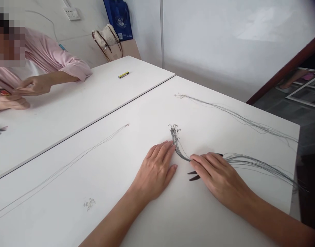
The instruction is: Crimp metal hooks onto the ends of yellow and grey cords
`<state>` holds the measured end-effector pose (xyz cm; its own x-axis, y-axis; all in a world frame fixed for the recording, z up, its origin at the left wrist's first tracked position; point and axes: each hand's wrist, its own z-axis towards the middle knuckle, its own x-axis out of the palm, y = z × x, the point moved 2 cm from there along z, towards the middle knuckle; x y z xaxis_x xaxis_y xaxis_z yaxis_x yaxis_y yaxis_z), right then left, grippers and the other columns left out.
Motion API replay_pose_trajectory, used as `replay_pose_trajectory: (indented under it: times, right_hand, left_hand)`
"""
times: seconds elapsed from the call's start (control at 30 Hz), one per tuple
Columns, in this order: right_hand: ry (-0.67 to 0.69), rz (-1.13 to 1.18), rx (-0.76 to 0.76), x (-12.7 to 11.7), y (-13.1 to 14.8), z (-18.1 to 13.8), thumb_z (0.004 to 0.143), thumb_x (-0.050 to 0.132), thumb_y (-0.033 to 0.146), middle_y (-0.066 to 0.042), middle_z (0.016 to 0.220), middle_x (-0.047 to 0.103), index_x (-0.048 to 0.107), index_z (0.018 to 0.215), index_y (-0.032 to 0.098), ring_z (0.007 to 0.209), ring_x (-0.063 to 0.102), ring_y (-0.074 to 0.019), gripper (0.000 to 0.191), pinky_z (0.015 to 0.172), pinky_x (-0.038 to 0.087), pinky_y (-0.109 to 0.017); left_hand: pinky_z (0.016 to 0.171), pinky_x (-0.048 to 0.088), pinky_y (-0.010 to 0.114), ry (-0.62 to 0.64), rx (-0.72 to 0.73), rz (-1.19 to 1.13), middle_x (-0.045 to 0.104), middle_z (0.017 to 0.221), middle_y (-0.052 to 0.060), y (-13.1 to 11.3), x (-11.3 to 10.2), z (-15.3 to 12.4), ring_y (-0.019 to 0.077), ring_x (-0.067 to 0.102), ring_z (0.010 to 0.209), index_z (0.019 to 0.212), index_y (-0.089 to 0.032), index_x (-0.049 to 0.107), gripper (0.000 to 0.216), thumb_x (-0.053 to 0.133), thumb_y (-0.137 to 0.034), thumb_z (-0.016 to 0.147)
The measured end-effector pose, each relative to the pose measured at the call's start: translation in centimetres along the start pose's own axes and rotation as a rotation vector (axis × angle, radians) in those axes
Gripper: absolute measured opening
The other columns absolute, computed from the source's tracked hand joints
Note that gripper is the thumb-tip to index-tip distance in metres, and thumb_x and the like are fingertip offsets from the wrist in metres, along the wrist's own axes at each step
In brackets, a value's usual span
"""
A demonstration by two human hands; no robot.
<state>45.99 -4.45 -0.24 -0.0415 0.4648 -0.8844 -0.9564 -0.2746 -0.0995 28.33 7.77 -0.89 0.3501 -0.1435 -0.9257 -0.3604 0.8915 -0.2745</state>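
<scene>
A bundle of thin grey fishing lines [260, 164] with small fish hooks [174, 129] at its end bends across the white table. My left hand [157, 168] lies palm down, fingers stretched and thumb apart, its fingertips touching the bundle just below the hooks. Farther right, my right hand [216, 175] is closed over the same bundle, its thumb hidden. Dark scissors [194, 176] show partly from under that hand, blades to the left; whether the palm grips them is hidden.
Another hooked line bundle [240, 118] lies at the back right, and a few lines [88, 151] stretch along the left. Tiny pale bits [89, 204] are scattered near the front. Across the table gap, a person in a pink sleeve [72, 67] sits near a yellow-black packet [123, 74].
</scene>
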Motion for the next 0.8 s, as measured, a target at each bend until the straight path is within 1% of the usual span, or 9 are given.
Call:
replay_pose_trajectory:
  times: [0.07, 0.23, 0.3, 0.4, 0.5, 0.63, 0.7, 0.8]
  right_hand:
    - [0.035, -0.024, -0.024, 0.0, -0.8, 0.5, 0.095, 0.046, -0.001, -0.009, 0.118, 0.072, 0.068, 0.104, 0.019, 0.091, 0.062, -0.0228, 0.031, 0.085, 0.049, -0.041]
    - [0.102, -0.043, -0.051, 0.6, -2.5, 1.8, 0.091, 0.042, -0.006, -0.01, 0.135, 0.065, 0.067, 0.098, 0.018, 0.108, 0.06, -0.0261, 0.035, 0.089, 0.048, -0.042]
    - [0.151, -0.047, -0.076, 1.1, -2.8, 2.3, 0.089, 0.042, -0.007, -0.011, 0.141, 0.062, 0.067, 0.101, 0.017, 0.113, 0.059, -0.0271, 0.037, 0.089, 0.049, -0.042]
    - [0.223, -0.009, -0.143, 1.9, -2.8, 3.1, 0.089, 0.042, -0.006, -0.012, 0.15, 0.056, 0.066, 0.111, 0.015, 0.119, 0.058, -0.0284, 0.038, 0.09, 0.051, -0.043]
    - [0.254, 0.058, -0.172, 2.8, -3.0, 3.7, 0.09, 0.043, -0.004, -0.013, 0.149, 0.058, 0.065, 0.117, 0.014, 0.122, 0.059, -0.0271, 0.039, 0.091, 0.052, -0.041]
    - [0.205, 0.124, -0.112, 2.9, -3.9, 4.0, 0.089, 0.041, -0.006, -0.011, 0.149, 0.058, 0.063, 0.122, 0.015, 0.124, 0.06, -0.0241, 0.045, 0.093, 0.053, -0.04]
    - [0.176, 0.128, -0.075, 2.2, -4.2, 3.5, 0.088, 0.039, -0.007, -0.012, 0.146, 0.06, 0.065, 0.114, 0.015, 0.122, 0.062, -0.0226, 0.043, 0.093, 0.054, -0.039]
    - [0.14, 0.092, 0.002, 0.3, -4.4, 1.6, 0.087, 0.038, -0.009, -0.011, 0.13, 0.067, 0.066, 0.102, 0.016, 0.109, 0.067, -0.0212, 0.041, 0.089, 0.054, -0.037]
  left_hand:
    - [0.114, 0.048, 0.053, -0.007, -0.002, 0.001, 0.054, 0.151, 0.015, 0.0, 0.0, 0.0, 0.0313, 0.051, 0.141, 0.15, -0.016, 0.046, 0.049, 0.046, -0.029, 0.103]
    - [0.114, 0.048, 0.052, 0.0, -0.002, 0.013, 0.054, 0.151, 0.016, -0.1, 0.0, -0.1, 0.0311, 0.05, 0.141, 0.148, -0.014, 0.048, 0.048, 0.046, -0.027, 0.103]
    - [0.114, 0.048, 0.052, 0.002, -0.002, 0.012, 0.055, 0.15, 0.016, -0.1, 0.0, 0.0, 0.031, 0.051, 0.141, 0.148, -0.013, 0.049, 0.047, 0.047, -0.027, 0.102]
    - [0.114, 0.048, 0.052, 0.007, 0.0, 0.018, 0.055, 0.15, 0.016, -0.1, 0.0, 0.1, 0.0308, 0.051, 0.141, 0.147, -0.014, 0.048, 0.047, 0.045, -0.027, 0.103]
    - [0.114, 0.047, 0.051, -0.003, 0.005, 0.01, 0.055, 0.151, 0.015, -0.1, 0.0, 0.1, 0.03, 0.052, 0.14, 0.148, -0.014, 0.047, 0.047, 0.045, -0.026, 0.103]
    - [0.114, 0.046, 0.05, -0.019, 0.014, -0.008, 0.055, 0.15, 0.015, 0.1, 0.0, -0.1, 0.0289, 0.052, 0.14, 0.149, -0.015, 0.045, 0.047, 0.043, -0.024, 0.103]
    - [0.113, 0.046, 0.05, -0.01, 0.014, -0.006, 0.055, 0.15, 0.015, 0.1, 0.0, -0.2, 0.029, 0.053, 0.137, 0.149, -0.015, 0.044, 0.047, 0.042, -0.023, 0.103]
    - [0.109, 0.047, 0.05, 0.001, 0.025, 0.045, 0.054, 0.148, 0.015, -0.1, 0.0, 0.0, 0.0288, 0.055, 0.132, 0.152, -0.018, 0.042, 0.049, 0.041, -0.024, 0.104]
